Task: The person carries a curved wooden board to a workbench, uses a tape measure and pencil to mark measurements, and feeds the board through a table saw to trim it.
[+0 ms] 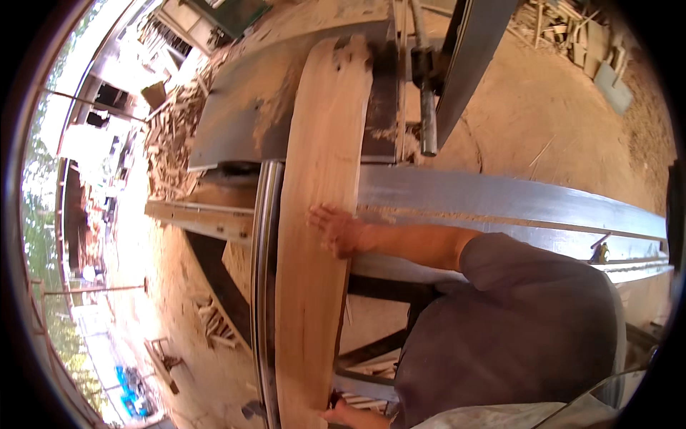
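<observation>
A long, pale wooden board (314,286) with a bark-marked far end lies lengthwise, from the lower edge up across a dark metal machine table (229,121) dusted with sawdust. My right hand (339,230) rests palm down on the board's middle, near its right edge, fingers spread. At the near end, my left hand (346,413) grips the board's right edge; its thumb shows and the other fingers are mostly hidden. A polished metal rail (264,286) runs along the board's left side.
Silvery metal beams (500,200) stretch right from the board. A metal rod (427,107) and a dark slanted panel (475,64) stand beyond it. Scrap wood (175,136) is heaped at the left, with more offcuts (564,32) at the far right. Sawdust covers the ground.
</observation>
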A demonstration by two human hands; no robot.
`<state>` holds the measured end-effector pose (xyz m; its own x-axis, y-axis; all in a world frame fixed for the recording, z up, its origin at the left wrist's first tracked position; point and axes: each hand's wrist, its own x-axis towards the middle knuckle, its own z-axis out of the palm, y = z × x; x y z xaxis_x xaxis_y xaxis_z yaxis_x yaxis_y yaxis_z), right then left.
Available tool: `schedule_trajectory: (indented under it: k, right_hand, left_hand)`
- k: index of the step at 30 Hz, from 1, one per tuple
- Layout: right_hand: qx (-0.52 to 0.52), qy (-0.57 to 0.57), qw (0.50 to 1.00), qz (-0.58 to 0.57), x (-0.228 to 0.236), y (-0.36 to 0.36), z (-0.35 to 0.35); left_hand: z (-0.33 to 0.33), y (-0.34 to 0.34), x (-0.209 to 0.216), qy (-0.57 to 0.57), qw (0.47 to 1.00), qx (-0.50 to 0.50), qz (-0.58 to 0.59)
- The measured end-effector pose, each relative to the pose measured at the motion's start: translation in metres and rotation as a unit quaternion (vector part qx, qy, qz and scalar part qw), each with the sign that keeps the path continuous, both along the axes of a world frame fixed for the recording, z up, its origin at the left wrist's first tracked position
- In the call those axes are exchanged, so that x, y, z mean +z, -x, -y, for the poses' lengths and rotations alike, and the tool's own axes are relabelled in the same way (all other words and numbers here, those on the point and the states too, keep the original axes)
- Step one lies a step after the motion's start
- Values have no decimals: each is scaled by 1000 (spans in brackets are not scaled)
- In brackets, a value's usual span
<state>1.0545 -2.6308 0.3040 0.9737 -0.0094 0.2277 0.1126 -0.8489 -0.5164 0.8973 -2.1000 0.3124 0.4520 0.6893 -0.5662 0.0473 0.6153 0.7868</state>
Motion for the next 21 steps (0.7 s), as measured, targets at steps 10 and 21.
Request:
schedule_trajectory:
  k: [10,21]
  right_hand:
    - [-12,47,998,38,8,-19,8]
    - [-3,29,999,28,-2,-46,17]
  left_hand:
    - [-1,-60,-21,-24,999,-45,-7]
    - [-29,-78,-40,-44,997,-1,-57]
